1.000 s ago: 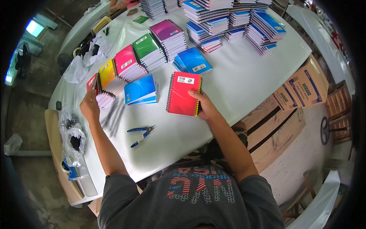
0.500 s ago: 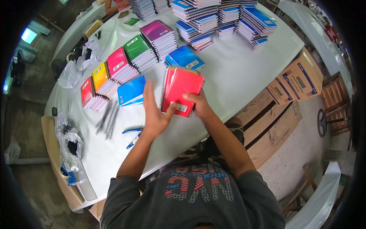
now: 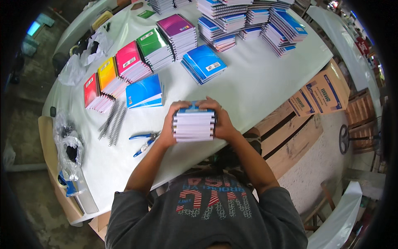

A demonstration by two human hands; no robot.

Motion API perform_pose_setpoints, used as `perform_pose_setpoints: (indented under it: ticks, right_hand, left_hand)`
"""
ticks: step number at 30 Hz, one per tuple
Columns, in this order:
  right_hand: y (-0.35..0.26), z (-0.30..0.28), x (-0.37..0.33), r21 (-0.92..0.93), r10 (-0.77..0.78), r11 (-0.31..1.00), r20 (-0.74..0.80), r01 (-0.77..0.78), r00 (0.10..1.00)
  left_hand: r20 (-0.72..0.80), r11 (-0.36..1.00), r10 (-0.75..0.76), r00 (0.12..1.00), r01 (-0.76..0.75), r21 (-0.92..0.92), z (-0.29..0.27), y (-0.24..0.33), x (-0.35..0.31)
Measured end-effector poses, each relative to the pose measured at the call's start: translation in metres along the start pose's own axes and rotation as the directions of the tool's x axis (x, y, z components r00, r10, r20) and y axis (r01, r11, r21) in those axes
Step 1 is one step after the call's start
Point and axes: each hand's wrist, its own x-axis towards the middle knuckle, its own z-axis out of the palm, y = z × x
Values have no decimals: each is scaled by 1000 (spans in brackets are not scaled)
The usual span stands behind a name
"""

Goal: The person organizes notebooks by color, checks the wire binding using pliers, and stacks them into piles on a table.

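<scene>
- Holding a fat stack of small notebooks (image 3: 193, 128) near the middle, close to the edge of the white surface (image 3: 265, 79) at 5 o'clock.
- Squeezing the stack's 9 o'clock side with the left grip (image 3: 169, 124) and its 3 o'clock side with the right grip (image 3: 222, 123), both clamped on it, with fingers bent over the blue top.
- Showing white page edges toward 6 o'clock; cannot tell whether touching the surface below.
- Counting from the held stack, can see blue-handled pliers (image 3: 143, 142) between 8 and 9, near the left grip.
- Can spot loose silver coils (image 3: 115, 124) at 9, past the pliers.
- Can find a few blue notebooks (image 3: 143, 91) at 10, lying a bit crooked.
- Can see a row of colored stacks (image 3: 155, 43) from 10 to nearly 12: red, yellow, pink, green, purple.
- Can see a small blue pile (image 3: 204, 62) at 12.
- Can see tall notebook stacks (image 3: 248, 20) at 1.
- Can see a brown box (image 3: 327, 89) between 2 and 3, beyond the surface.
</scene>
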Motion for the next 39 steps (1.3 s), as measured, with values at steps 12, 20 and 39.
perform_pose_setpoints:
  ticks: [12,20,39]
  right_hand:
    - [-20,-21,15,-61,265,962,-32,-266,964]
    - [4,-32,7,828,702,391,15,-403,712]
    - [-9,-21,16,622,552,663,-31,-416,833]
  left_hand:
    - [162,892,-444,881,451,-9,3,33,29]
    - [-34,460,256,966,-91,883,-50,16,212]
    - [-19,704,211,977,-139,697,9,58,44]
